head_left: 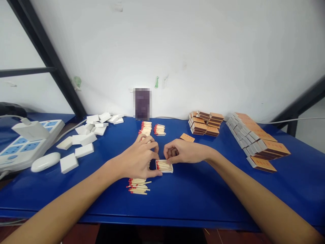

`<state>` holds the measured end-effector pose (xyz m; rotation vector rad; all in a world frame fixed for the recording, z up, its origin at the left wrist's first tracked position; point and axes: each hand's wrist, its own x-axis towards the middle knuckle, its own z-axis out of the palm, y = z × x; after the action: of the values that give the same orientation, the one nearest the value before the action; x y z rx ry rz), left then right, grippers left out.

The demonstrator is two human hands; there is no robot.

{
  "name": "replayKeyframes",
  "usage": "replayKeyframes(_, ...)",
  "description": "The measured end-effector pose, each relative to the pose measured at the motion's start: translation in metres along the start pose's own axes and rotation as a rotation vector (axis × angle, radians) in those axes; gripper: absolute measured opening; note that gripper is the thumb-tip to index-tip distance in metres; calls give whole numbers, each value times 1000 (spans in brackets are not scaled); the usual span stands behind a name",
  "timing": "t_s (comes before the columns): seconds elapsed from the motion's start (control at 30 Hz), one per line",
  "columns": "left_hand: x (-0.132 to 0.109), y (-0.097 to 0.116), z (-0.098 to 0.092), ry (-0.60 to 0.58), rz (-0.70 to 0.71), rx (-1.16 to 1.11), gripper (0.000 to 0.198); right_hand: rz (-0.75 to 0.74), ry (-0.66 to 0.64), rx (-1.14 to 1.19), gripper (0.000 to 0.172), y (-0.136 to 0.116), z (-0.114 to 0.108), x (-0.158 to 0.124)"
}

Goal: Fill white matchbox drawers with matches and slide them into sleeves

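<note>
A small white matchbox tray (165, 166) filled with red-tipped matches lies on the blue table (203, 193) between my two hands. My left hand (141, 159) curls over its left end, thumb and fingers pinched at the tray's edge. My right hand (184, 151) grips the tray's right end with bent fingers. A loose pile of matches (138, 186) lies just in front of my left hand. Two more bundles of matches (152, 128) lie behind the hands.
Several empty white trays (86, 139) are scattered at the left. Stacks of orange matchbox sleeves (205, 123) and a long row of them (256, 140) stand at the right; one sleeve (187, 137) lies alone. A power strip (25, 144) and a white mouse (45, 161) sit far left.
</note>
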<state>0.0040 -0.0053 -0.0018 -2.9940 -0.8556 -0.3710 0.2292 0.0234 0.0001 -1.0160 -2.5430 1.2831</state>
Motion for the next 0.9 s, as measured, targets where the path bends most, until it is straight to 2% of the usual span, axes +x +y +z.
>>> replayKeyframes(0.13, 0, 0, 0, 3, -2, 5, 37, -13, 58, -9, 14, -2, 2, 2)
replayKeyframes(0.23, 0, 0, -1, 8, -2, 0, 38, 19, 340, -98, 15, 5, 5, 11)
replayKeyframes(0.27, 0, 0, -1, 7, 0, -3, 37, 53, 486, -182, 13, 9, 7, 17)
replayKeyframes(0.3, 0, 0, -1, 8, 2, -5, 37, 77, 579, -278, 12, 13, 8, 23)
replayKeyframes(0.37, 0, -1, 0, 10, 4, -6, 37, 101, 641, -448, 17, 22, 11, 36)
replayKeyframes(0.5, -1, -2, 2, 29, 6, 0, 38, 173, 650, -615, 23, 32, 14, 52)
replayKeyframes(0.7, 0, -2, 1, 23, 9, -9, 37, 185, 635, -603, 24, 34, 12, 52)
replayKeyframes(0.9, 0, -1, 0, 19, 9, -8, 37, 173, 680, -563, 22, 36, 11, 52)
